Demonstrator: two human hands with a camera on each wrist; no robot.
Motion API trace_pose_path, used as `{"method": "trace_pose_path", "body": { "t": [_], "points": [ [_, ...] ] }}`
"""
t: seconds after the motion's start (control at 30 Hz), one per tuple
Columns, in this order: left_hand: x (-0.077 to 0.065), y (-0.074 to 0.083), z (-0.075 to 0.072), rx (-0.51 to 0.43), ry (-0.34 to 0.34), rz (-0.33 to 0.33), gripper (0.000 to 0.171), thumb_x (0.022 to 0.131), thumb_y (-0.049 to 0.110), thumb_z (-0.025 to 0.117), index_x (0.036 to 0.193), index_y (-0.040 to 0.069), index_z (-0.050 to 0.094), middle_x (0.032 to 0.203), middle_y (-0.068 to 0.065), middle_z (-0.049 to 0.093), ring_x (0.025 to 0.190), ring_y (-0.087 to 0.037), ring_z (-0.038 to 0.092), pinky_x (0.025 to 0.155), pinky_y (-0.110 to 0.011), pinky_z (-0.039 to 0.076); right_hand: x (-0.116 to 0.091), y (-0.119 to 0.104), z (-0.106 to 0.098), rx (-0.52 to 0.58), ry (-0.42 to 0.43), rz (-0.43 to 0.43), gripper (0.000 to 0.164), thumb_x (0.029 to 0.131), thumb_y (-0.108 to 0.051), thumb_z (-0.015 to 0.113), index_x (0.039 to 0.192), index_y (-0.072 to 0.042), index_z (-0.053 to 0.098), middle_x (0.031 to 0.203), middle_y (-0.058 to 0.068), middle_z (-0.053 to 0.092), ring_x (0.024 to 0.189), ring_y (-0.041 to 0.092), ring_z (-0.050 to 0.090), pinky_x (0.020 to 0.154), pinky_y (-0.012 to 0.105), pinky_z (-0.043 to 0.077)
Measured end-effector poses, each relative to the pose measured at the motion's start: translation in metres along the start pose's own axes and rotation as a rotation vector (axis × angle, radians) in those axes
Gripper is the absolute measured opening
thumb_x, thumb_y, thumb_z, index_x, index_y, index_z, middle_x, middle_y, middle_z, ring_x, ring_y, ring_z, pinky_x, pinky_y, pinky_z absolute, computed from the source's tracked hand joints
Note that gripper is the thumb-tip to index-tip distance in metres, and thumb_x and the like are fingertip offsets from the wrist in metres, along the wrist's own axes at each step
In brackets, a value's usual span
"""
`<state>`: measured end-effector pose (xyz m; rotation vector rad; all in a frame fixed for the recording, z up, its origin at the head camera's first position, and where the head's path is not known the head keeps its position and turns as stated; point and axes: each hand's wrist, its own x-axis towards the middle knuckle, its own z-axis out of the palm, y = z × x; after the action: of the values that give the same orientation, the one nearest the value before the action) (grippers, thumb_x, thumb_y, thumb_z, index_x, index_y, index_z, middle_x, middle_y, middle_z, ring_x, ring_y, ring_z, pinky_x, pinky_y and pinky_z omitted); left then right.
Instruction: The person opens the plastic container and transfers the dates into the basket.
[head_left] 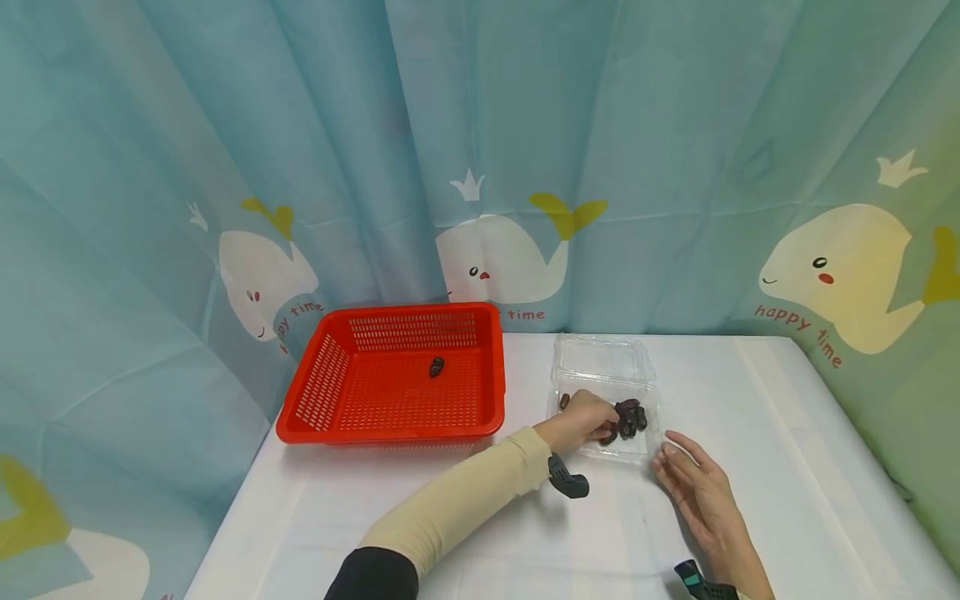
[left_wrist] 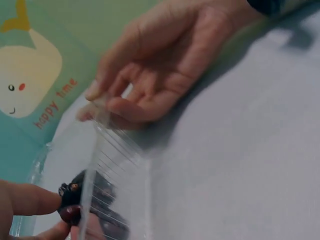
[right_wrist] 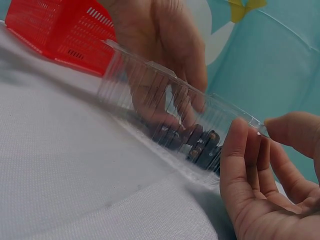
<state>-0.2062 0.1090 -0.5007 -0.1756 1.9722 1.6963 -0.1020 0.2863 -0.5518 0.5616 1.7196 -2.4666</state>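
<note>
A clear plastic clamshell box (head_left: 622, 454) stands on the table with its lid (head_left: 600, 357) laid back. Dark, wrinkled dates (head_left: 630, 417) lie inside it, mostly grouped at its right side, and a single one (head_left: 565, 401) is by the left wall. My left hand (head_left: 583, 417) reaches down into the box, and its thumb and fingertips pinch a date (left_wrist: 70, 212). At the box's near right corner, my right hand (head_left: 697, 487) holds the rim between thumb and fingers, the palm outside the wall.
Left of the box stands a red slotted plastic basket (head_left: 390, 437) with one date (head_left: 437, 367) in it. A white cloth covers the table (head_left: 750, 417). Behind it hangs a blue-green curtain (head_left: 675, 167) printed with whales.
</note>
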Motion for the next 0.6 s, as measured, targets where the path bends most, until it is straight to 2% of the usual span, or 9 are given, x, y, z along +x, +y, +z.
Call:
{"method": "trace_pose_path", "body": {
  "t": [0.1,0.23,0.33,0.47,0.6],
  "points": [
    [0.0013,-0.0007,0.0026,0.082,0.018,0.035,0.02,0.091,-0.004,0.07,0.11,-0.007,0.074,0.089,-0.007,0.069,0.073,-0.01,0.061,0.079,-0.025,0.064,-0.0004,0.0,0.0001,-0.012,-0.001,0.003,0.027,0.105,-0.024,0.064,0.129,-0.029,0.053,0.106,-0.013,0.064,0.102,-0.001,0.068,0.099,0.016,0.056],
    [0.0031,-0.0027,0.0048,0.151,0.041,0.038,0.02,0.091,-0.004,0.073,0.111,-0.005,0.075,0.097,-0.009,0.074,0.079,-0.012,0.068,0.077,-0.025,0.063,-0.0011,-0.0003,0.0005,-0.012,0.0,0.006,0.028,0.105,-0.024,0.064,0.13,-0.029,0.053,0.107,-0.013,0.063,0.102,-0.001,0.068,0.1,0.017,0.055],
    [0.0037,-0.0044,0.0063,0.2,0.045,0.057,0.019,0.09,-0.003,0.074,0.109,-0.004,0.076,0.095,-0.009,0.075,0.074,-0.01,0.065,0.07,-0.021,0.061,-0.0016,-0.001,0.0009,-0.009,0.004,0.011,0.026,0.105,-0.025,0.064,0.128,-0.029,0.054,0.106,-0.013,0.063,0.102,-0.001,0.068,0.1,0.017,0.055],
    [0.0023,-0.0052,0.0069,0.292,0.039,0.117,0.018,0.09,-0.003,0.074,0.108,-0.005,0.078,0.092,-0.009,0.075,0.066,-0.007,0.057,0.06,-0.015,0.052,-0.0015,-0.0016,0.0014,0.001,0.007,0.015,0.023,0.105,-0.024,0.065,0.125,-0.031,0.056,0.105,-0.013,0.063,0.101,-0.001,0.068,0.099,0.017,0.056],
    [-0.0006,-0.0046,0.0057,0.348,0.028,0.158,0.018,0.09,-0.002,0.075,0.107,-0.005,0.078,0.097,-0.01,0.077,0.069,-0.006,0.058,0.061,-0.015,0.05,-0.0007,-0.0012,0.0014,0.013,-0.001,0.005,0.022,0.105,-0.022,0.064,0.124,-0.03,0.057,0.105,-0.012,0.063,0.101,0.0,0.068,0.099,0.017,0.056]
  ]
}}
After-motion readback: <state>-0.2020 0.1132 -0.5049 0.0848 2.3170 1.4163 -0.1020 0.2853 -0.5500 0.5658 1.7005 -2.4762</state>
